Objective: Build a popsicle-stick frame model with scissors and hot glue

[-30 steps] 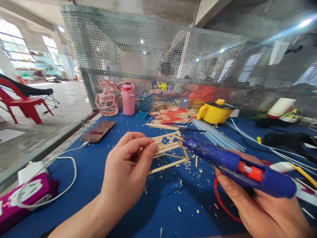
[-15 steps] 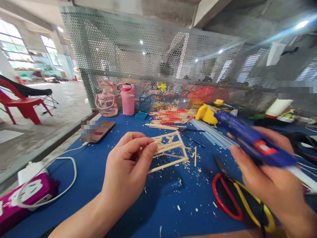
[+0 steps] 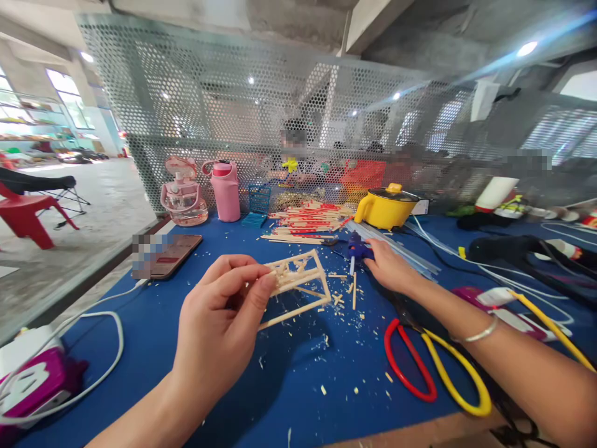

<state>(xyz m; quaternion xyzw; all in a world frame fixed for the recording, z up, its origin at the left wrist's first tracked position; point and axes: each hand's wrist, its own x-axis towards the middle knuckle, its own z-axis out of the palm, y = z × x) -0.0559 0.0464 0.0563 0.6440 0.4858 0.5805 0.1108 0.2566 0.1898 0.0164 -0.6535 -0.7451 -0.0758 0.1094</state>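
My left hand (image 3: pixel 228 311) pinches a small frame (image 3: pixel 321 274) of thin wooden sticks by its near-left end, above the blue tabletop (image 3: pixel 261 398). Bits of wood show between its upper bars. Farther right, my right hand (image 3: pixel 387 264) reaches forward with its fingers round a blue hot glue gun (image 3: pixel 358 247), low over the table. A whitish glue stick (image 3: pixel 352 266) pokes out of the gun toward me. My fingertips on it are partly hidden. Scissors (image 3: pixel 410 330) with one red and one yellow handle lie under my right forearm.
Red-tipped sticks (image 3: pixel 310 221) are piled at the back, beside clear glue sticks (image 3: pixel 410 249) and a yellow pot (image 3: pixel 387 208). Two pink bottles (image 3: pixel 226 193) and a phone (image 3: pixel 177 255) stand or lie left. Cables and a purple power strip (image 3: pixel 46 379) flank the work area.
My right hand has carried the glue gun from the near right, raised, forward and left down to the table beside the sticks. My left hand still holds the frame; the view has turned slightly right.
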